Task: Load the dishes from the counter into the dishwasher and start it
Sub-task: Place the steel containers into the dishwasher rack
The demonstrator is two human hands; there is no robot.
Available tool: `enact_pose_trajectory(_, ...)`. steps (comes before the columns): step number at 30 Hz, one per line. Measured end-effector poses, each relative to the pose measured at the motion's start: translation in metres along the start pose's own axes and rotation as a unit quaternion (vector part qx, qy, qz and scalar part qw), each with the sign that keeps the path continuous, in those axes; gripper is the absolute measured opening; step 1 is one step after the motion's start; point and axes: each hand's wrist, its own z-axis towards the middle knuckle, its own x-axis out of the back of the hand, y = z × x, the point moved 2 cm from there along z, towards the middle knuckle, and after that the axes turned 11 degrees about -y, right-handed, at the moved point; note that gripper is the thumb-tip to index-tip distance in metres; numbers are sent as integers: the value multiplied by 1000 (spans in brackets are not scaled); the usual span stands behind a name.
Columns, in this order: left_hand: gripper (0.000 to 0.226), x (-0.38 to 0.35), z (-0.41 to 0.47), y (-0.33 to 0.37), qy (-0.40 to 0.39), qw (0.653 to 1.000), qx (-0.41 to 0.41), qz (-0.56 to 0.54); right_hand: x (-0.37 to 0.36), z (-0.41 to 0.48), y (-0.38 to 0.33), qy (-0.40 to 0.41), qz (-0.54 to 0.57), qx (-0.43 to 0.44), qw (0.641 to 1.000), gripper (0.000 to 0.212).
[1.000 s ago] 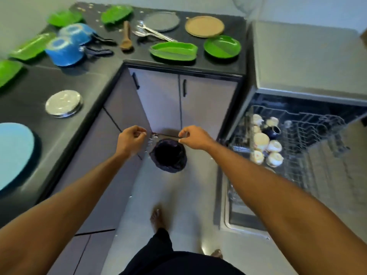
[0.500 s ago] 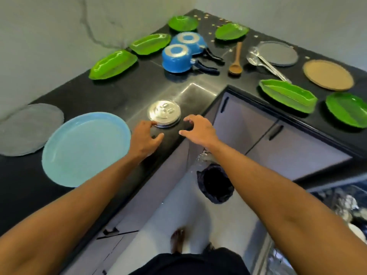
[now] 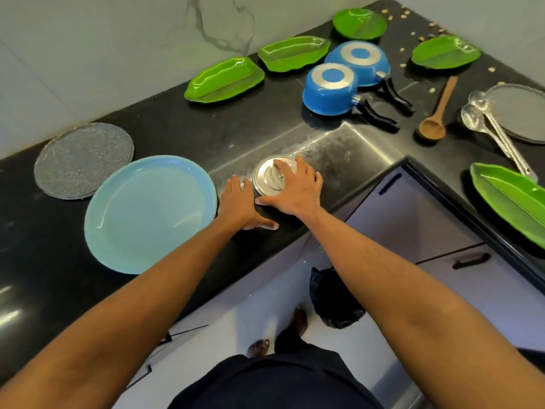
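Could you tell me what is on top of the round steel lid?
The right hand lies on the round steel lid, fingers spread, hiding its right part.

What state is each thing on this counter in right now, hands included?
Steel lid: flat on the counter, under the right hand.
Right hand: spread over the lid.
Left hand: flat on the counter, fingertips at the lid's rim.
Blue saucepans: upside down.
Light blue plate: face up, empty.
Cabinet doors: shut.
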Motion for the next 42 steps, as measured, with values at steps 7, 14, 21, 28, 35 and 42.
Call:
enact_pose_trajectory(7, 139, -3, 8, 2, 4, 999, 33, -4, -14, -5, 6, 113, 10, 44, 993, 95)
enact_pose_trajectory(14, 139, -4, 5, 2, 6, 1000, 31, 1, -10, -10, 9, 113, 40, 70, 990, 95)
enact_pose_trajectory(21, 131, -3, -2, -1, 30, 1000, 3, 9, -3, -37, 15, 121, 60, 43, 990, 92)
enact_pose_trajectory(28, 46, -46, -54, -6, 224, 963, -142, -37, -12, -113, 36, 182, 155, -94, 967, 92)
enact_pose_trajectory(35, 14, -113, -111, -3, 235, 917, -317, 56, -76, -235, 87, 165, 207, -240, 934, 93)
enact_pose_trajectory(42, 8, -203, -138, -10, 11, 957, -269, -107, -140, -363, 127, 108, 232, -377, 890, 98)
